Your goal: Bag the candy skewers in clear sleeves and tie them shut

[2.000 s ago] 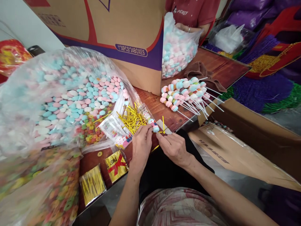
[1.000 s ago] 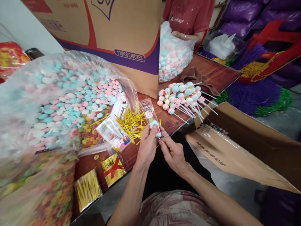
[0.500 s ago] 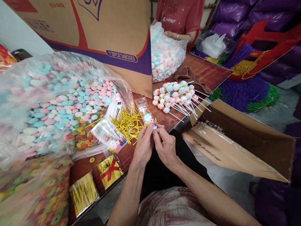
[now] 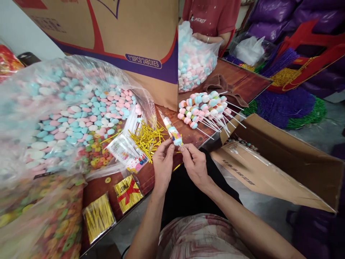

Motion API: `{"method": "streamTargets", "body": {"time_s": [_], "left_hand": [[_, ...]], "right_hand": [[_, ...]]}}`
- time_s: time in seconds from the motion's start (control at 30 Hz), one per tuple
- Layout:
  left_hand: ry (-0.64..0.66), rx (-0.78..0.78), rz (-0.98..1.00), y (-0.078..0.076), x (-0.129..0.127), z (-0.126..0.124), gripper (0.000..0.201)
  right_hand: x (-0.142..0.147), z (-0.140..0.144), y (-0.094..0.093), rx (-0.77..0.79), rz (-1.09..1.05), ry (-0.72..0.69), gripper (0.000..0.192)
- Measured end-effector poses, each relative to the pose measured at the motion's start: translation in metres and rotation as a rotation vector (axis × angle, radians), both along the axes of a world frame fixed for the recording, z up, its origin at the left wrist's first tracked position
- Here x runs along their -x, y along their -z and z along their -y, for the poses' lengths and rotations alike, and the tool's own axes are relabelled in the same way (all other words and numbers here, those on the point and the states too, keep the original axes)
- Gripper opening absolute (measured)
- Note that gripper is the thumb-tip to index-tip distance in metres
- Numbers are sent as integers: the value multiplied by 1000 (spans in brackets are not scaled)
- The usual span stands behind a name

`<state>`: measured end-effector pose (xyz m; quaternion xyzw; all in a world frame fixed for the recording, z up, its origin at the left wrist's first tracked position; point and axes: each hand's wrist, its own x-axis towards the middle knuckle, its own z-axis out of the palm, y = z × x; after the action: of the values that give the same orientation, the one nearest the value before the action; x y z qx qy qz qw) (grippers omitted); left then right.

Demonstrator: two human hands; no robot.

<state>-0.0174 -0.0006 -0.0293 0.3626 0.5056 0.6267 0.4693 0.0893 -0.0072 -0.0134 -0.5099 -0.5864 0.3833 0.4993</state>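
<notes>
Head view, only one. Both hands meet at frame centre, just past the near edge of the dark red-brown wooden table (image 4: 244,83). Left hand (image 4: 162,163) and right hand (image 4: 194,164) are both pinched shut at the bottom end of a clear-wrapped skewer of pink, blue and white marshmallows (image 4: 172,131); the skewer tilts up and left over the table edge. Exact finger contact under the wrap: can't tell.

Immediately left of the skewer: loose pile of gold twist ties (image 4: 147,137), touching a stack of printed clear sleeves (image 4: 126,153). Big clear bag of pastel candies (image 4: 67,111) fills frame left. Upper right of the hands: pile of unwrapped marshmallow skewers (image 4: 205,108), sticks overhanging the table's right edge. Open cardboard box (image 4: 283,162) at right, near the right forearm. Large printed cardboard carton (image 4: 121,39) walls off the top. Person in red shirt (image 4: 212,16) at top centre behind another candy bag (image 4: 194,61).
</notes>
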Motion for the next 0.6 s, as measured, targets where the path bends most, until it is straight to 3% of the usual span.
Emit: {"method": "streamTargets", "body": {"time_s": [0.13,0.4,0.6], "left_hand": [[-36,-33,-95,-1,4,-4,19],[-100,-149,-482,-2,13,-6,14],[-110,-223,-652,-14,14,-3,15]], "right_hand": [[-2,0,0,2,-2,-27,25],[-4,1,-2,-12,11,-37,25],[-5,1,-2,-81,90,-18,24]]}}
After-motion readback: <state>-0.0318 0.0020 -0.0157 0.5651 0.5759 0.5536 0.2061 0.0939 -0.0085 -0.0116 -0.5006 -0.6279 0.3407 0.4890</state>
